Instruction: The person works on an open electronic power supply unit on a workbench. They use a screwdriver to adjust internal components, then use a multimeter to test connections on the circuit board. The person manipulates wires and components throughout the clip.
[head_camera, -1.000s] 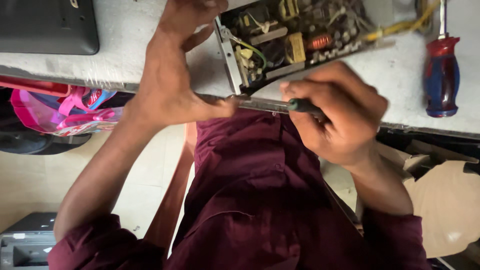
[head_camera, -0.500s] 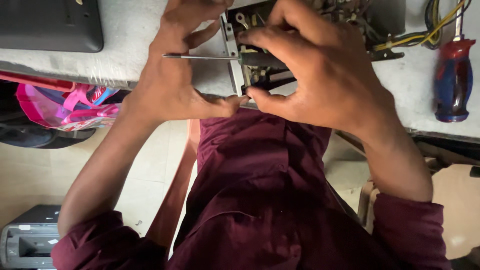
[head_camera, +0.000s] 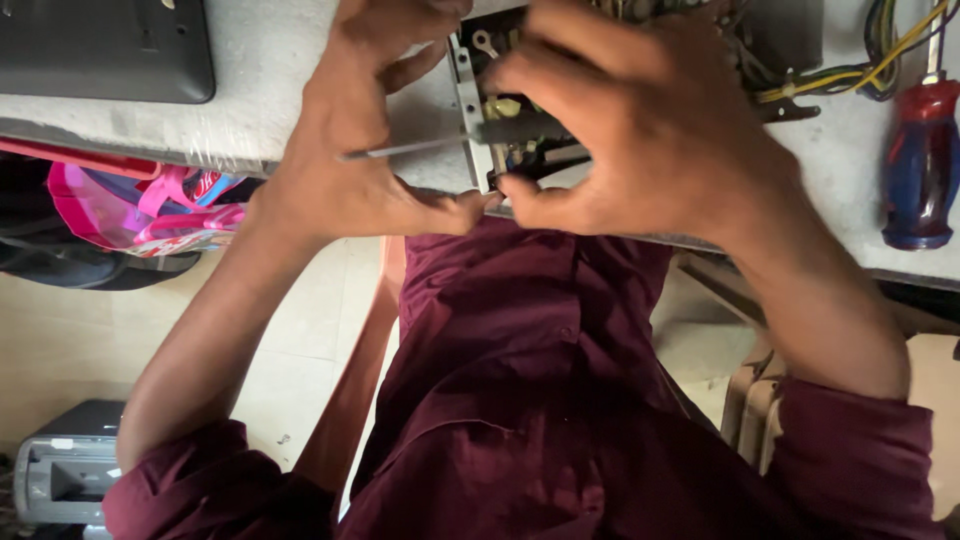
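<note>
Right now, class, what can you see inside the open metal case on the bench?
Inside the case show a yellow part, dark components and coloured wires leading out. The right hand, holding a screwdriver, covers most of the interior; the left hand hides its left side.

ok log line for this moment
left hand steadies open power supply | right hand holds screwdriver | spare screwdriver on bench

Pale grey worktop (head_camera: 260, 90), open circuit unit (head_camera: 480, 110), red-blue screwdriver (head_camera: 920, 160), dark flat device (head_camera: 100, 45)

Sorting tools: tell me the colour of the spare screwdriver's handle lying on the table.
Red and blue, on the screwdriver at the head view's right edge.
</note>
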